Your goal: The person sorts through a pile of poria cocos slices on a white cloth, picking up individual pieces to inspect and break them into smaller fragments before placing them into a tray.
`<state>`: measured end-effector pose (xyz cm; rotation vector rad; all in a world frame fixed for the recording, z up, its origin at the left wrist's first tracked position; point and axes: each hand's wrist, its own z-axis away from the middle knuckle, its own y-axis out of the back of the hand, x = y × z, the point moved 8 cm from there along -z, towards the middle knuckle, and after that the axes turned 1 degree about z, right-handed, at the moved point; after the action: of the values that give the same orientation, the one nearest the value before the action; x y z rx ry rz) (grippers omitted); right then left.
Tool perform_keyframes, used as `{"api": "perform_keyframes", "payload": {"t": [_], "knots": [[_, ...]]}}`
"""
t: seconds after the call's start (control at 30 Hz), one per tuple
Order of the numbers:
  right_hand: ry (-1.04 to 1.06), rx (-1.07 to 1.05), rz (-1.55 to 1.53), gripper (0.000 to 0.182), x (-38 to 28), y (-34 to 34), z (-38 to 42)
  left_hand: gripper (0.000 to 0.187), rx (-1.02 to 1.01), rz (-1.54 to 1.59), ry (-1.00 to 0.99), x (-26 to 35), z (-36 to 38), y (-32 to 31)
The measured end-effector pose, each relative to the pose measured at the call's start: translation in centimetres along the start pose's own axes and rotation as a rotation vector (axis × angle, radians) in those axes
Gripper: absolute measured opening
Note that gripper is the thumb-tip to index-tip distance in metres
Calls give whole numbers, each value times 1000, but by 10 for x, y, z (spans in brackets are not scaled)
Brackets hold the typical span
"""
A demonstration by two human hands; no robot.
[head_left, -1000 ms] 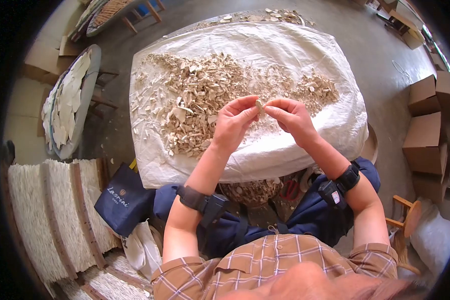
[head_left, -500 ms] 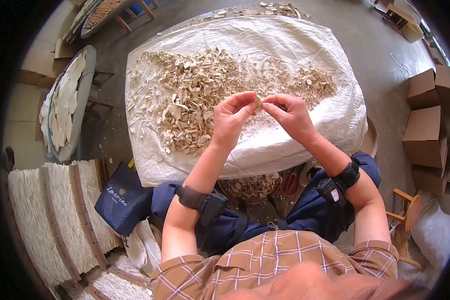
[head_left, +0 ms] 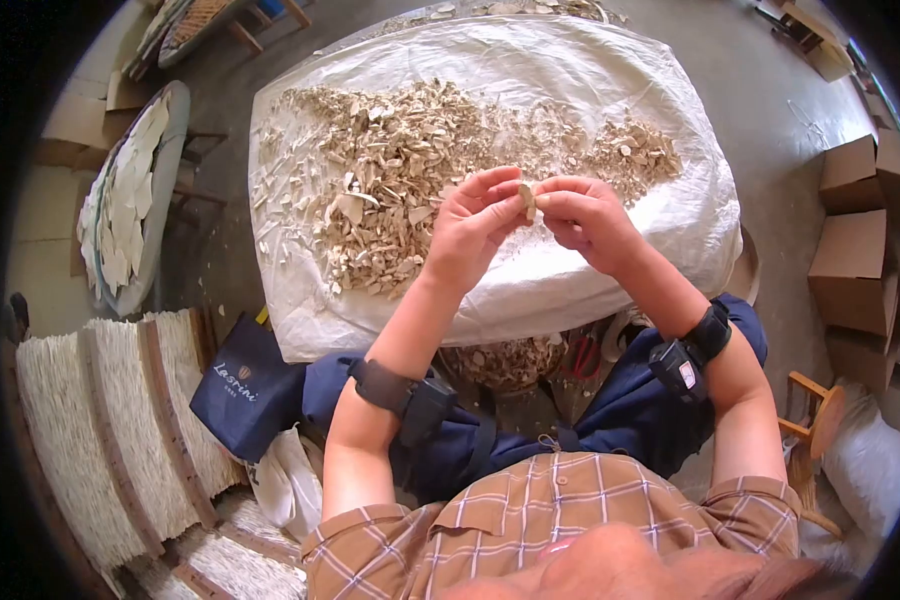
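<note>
Shifted slightly rightward, left hand (head_left: 473, 226) and right hand (head_left: 592, 218) pinch one pale piece (head_left: 527, 199), which (being small) may slip under uneven pressing.

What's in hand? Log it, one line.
left hand: pinching pale piece | right hand: pinched at its edge | below: white cloth, chips

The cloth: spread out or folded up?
Spread out, though wrinkled: the cloth lies wide open, with a pile of chips across it.
</note>
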<state>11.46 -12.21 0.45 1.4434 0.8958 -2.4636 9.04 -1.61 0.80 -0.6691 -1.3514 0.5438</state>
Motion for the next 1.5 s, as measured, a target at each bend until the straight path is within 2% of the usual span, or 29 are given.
{"api": "perform_keyframes", "payload": {"t": [0.03, 0.1, 0.17, 0.2, 0.23, 0.27, 0.33, 0.4, 0.43, 0.57, 0.63, 0.77, 0.83, 0.97, 1.07, 1.13, 1.27, 1.33, 1.47, 1.5], "knots": [[-22, -46, -70, 13, 0, -4, 1, 23, -81, 161, 40, -3, 0, -5], [-45, -92, -141, 13, 2, -8, 0, 22, -69, 178, 36, -5, -2, -2], [40, 53, -11, 13, -2, 2, -2, 21, -59, 195, 34, -5, -3, -3], [39, 54, -13, 13, 2, 1, -6, 20, 61, 44, 1, -3, -4, 5], [265, 156, 221, 13, -13, 4, -6, 19, 180, -108, -31, 0, -4, 12], [489, 258, 456, 14, -29, 2, 1, 19, 181, -106, -26, 0, -3, 9], [456, 294, 568, 13, -32, 2, 6, 19, 192, -472, -183, 14, 0, 1], [671, 320, 921, 12, -49, -18, 17, 20, 210, -427, -142, 7, 0, 8], [708, 306, 978, 11, -50, -22, 18, 21, 228, -382, -104, 4, 0, 11], [665, 289, 787, 12, -43, -15, 9, 21, 184, -198, -31, -2, -2, 10], [548, 245, 542, 12, -32, -9, 3, 21, 172, -128, -28, -3, -2, 8], [491, 310, 665, 12, -34, -8, 6, 18, 213, -62, 6, -1, -1, 5], [652, 326, 851, 13, -44, -15, 12, 17, 196, -235, -55, 2, -2, 8], [660, 307, 913, 13, -41, -20, 13, 18, 195, -281, -41, -3, -3, 13], [610, 285, 812, 13, -36, -15, 7, 18, 187, -194, -7, -8, -4, 12], [471, 218, 525, 13, -24, -8, -1, 16, 152, -151, 20, -11, -4, 9], [453, 171, 431, 14, -24, -4, -5, 17, 143, -81, 26, -14, -5, 11], [174, 121, 192, 13, -9, -1, -7, 17, 95, 22, 20, -15, -6, 9], [230, 127, 138, 13, -13, -6, -6, 17, 127, 49, 44, -15, -6, 9], [333, 150, 262, 13, -16, -5, -6, 18, 114, 52, 50, -13, -6, 8]]}}
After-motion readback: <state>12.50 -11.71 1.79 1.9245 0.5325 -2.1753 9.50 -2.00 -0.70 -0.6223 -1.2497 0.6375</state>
